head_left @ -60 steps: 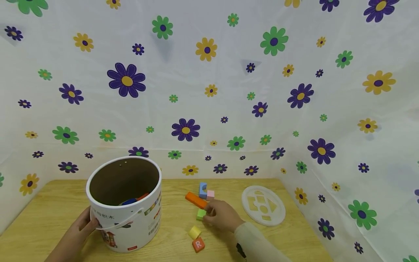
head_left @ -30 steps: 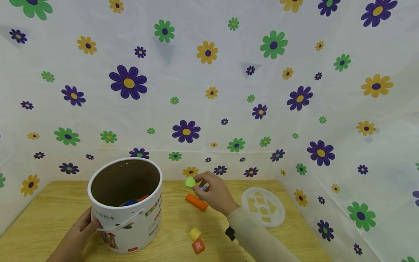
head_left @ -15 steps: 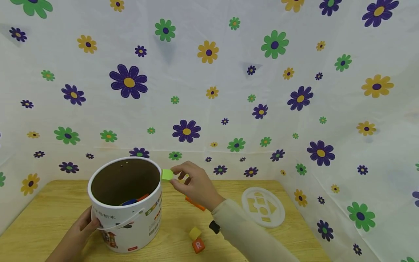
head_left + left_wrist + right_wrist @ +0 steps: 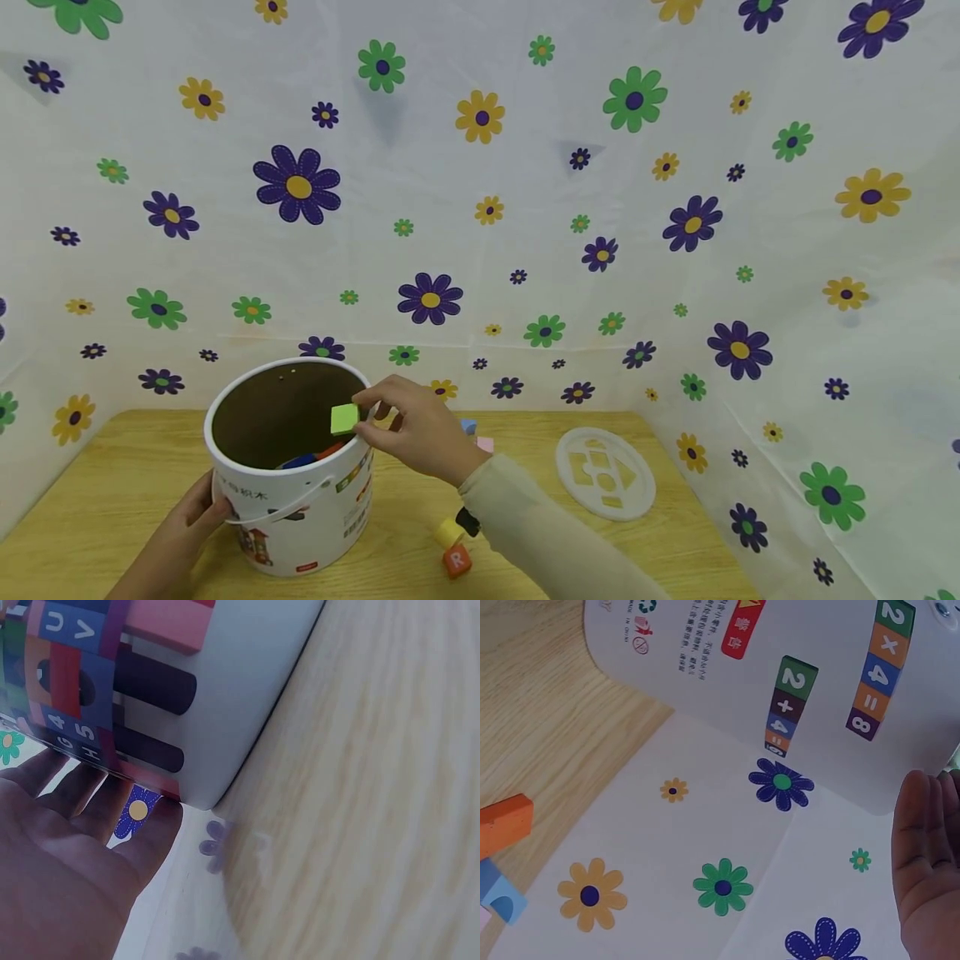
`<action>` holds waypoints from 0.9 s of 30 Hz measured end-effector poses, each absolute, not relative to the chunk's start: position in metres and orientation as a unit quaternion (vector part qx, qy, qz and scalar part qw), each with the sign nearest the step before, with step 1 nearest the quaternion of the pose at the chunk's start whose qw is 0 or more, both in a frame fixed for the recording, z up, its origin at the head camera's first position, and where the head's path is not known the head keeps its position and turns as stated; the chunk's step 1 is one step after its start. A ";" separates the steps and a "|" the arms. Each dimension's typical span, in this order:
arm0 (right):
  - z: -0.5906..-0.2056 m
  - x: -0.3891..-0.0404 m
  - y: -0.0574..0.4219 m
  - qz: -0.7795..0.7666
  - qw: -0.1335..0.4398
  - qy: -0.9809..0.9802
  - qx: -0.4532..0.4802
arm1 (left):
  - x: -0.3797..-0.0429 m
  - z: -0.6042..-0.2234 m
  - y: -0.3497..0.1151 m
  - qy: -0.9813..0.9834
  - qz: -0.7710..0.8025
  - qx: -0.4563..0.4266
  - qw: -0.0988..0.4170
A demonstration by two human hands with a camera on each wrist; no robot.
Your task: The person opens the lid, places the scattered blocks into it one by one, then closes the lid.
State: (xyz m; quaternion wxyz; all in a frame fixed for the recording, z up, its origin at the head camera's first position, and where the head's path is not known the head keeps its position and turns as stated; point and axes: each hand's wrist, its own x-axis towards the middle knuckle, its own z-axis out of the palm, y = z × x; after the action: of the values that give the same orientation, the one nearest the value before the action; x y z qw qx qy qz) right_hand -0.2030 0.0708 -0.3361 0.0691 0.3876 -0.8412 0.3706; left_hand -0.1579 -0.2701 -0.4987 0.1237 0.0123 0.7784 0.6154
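Wood-grain table (image 4: 135,467), things spread about. Nearest me: red R block (image 4: 457,561), yellow block (image 4: 449,532) just past it; the low right sleeve (image 4: 540,525) could sweep them aside. Left hand (image 4: 191,518) spread against the white bucket (image 4: 330,512), thumb on its near side; light contact, so a bumped rim might shift it. Right hand (image 4: 422,425) pinches the green block (image 4: 344,419), finger and thumb, over the bucket's mouth by the right rim. Small hold: early slip or clipped rim could drop it outside. White disc (image 4: 641,497) well apart, low risk. Farther, blue block (image 4: 468,427) and pink block (image 4: 486,444), partly hidden behind the forearm, easily knocked. Flowered sheet (image 4: 525,117) behind everything.
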 end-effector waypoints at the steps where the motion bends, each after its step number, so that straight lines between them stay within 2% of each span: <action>1: -0.337 -0.203 0.072 0.371 0.069 -0.840 0.389 | -0.158 -0.499 -0.270 0.781 0.613 0.013 0.122; 11: -0.362 -0.199 0.112 0.407 0.068 -0.824 0.388 | -0.159 -0.505 -0.272 0.796 0.597 0.038 0.093; 21: -0.426 -0.222 0.184 0.363 0.033 -0.902 0.233 | -0.159 -0.503 -0.273 0.808 0.580 0.034 0.097; 27: -0.453 -0.238 0.204 0.302 0.011 -0.937 0.174 | -0.159 -0.505 -0.273 0.805 0.583 0.041 0.098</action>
State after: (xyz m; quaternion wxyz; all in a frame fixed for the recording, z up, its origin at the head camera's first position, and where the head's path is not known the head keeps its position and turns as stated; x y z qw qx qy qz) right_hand -0.2380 0.2036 -0.4531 0.0106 0.1741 -0.9372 0.3020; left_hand -0.1591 -0.2730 -0.5047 0.0980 0.0409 0.8053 0.5833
